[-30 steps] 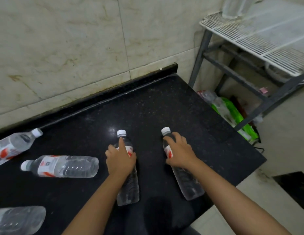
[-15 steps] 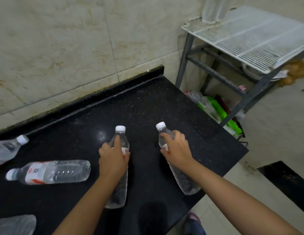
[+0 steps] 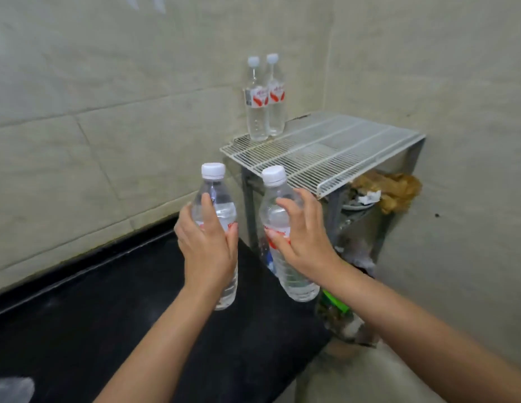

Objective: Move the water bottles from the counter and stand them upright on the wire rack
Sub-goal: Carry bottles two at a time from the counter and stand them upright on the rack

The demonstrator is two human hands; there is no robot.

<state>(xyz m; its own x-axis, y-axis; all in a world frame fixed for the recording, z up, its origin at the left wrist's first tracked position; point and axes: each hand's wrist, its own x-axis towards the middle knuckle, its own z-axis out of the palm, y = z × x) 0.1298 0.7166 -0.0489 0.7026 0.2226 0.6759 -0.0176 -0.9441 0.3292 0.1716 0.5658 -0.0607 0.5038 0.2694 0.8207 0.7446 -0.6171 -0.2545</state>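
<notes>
Hands (image 3: 208, 245) (image 3: 304, 237) around upright bottles (image 3: 217, 205) (image 3: 278, 210)

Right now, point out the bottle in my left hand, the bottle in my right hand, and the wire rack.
Bottle in the left hand (image 3: 213, 171): head view, on its white cap.
Bottle in the right hand (image 3: 273, 173): head view, on its white cap.
Wire rack (image 3: 334, 146): head view, on the bare white grid top.

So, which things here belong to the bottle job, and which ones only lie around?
Job: bottle in left hand; bottle in right hand; two upright bottles; wire rack; counter.
Lying about: brown bag and clutter under the rack.
</notes>
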